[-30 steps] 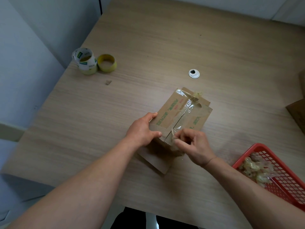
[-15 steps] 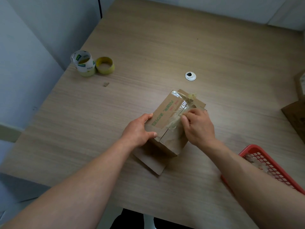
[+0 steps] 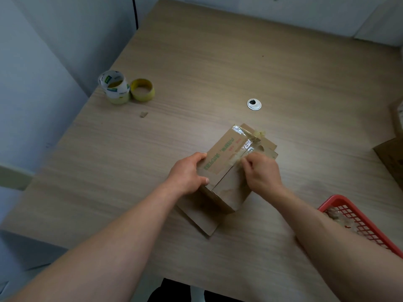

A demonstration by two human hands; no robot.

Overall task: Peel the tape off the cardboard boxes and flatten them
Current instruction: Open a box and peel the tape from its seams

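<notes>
The left hand [image 3: 187, 173] grips the near left side of a brown cardboard box [image 3: 220, 164] printed with green lettering. Its fingers curl over the box's left edge and its thumb lies across the near corner of the top. The box stands on a light wood-grain table [image 3: 196, 62], directly between the two hands, with a loose flap spread flat below the left wrist.

The right hand [image 3: 261, 173] rests on the box's right half. Its fingertips are drawn together in a pinch on a strip of clear glossy tape [image 3: 244, 147] that runs along the centre seam and away from the knuckles to the box's far end, where it bunches up.

Near the right forearm is a red plastic mesh basket [image 3: 357, 221] holding crumpled tape. Well beyond the left hand stand two yellowish tape rolls [image 3: 130, 89], touching, with a small cardboard scrap [image 3: 143, 114] just nearer. Beyond the right hand sits a round silver cable grommet [image 3: 254, 104].
</notes>
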